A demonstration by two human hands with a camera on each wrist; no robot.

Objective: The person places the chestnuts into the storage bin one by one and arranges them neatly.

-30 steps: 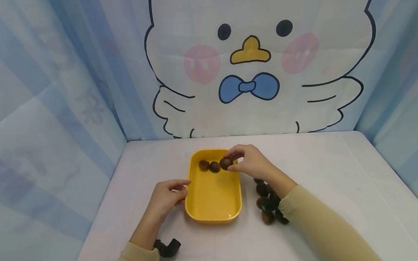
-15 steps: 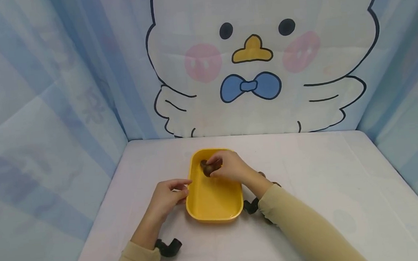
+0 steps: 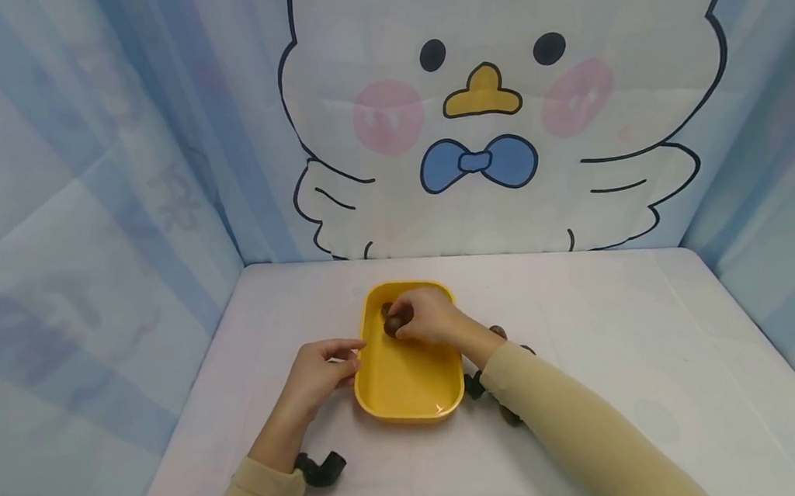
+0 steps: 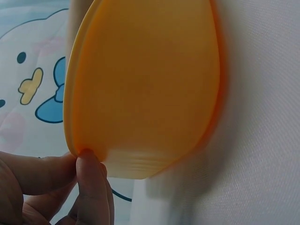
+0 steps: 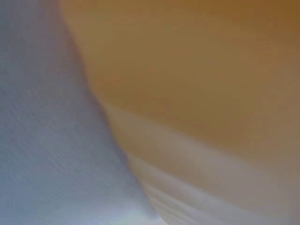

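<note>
A shallow yellow tray [image 3: 408, 379] rests on the table in the head view. My left hand [image 3: 319, 371] pinches its left rim between thumb and finger; the left wrist view shows this grip on the tray wall [image 4: 145, 84] up close. Inside the tray, near its far end, my right hand [image 3: 431, 317] holds a round brown nut between curled fingers and thumb. Another brown nut [image 3: 393, 326] shows just beside the fingertips, and one more [image 3: 386, 309] lies behind them. The right wrist view has only a blurred tray wall [image 5: 187, 89], with no fingers visible.
More brown nuts [image 3: 511, 416] lie on the table right of the tray, mostly hidden under the right forearm. Black wrist pieces [image 3: 321, 470] show at both cuffs. A curtain [image 3: 479, 210] with a cartoon bird stands behind the white tabletop [image 3: 622, 339].
My right hand has carried a nut from above the tray's right rim leftward and down among the nuts inside, shifting only slightly since half a second ago. The left hand keeps its place.
</note>
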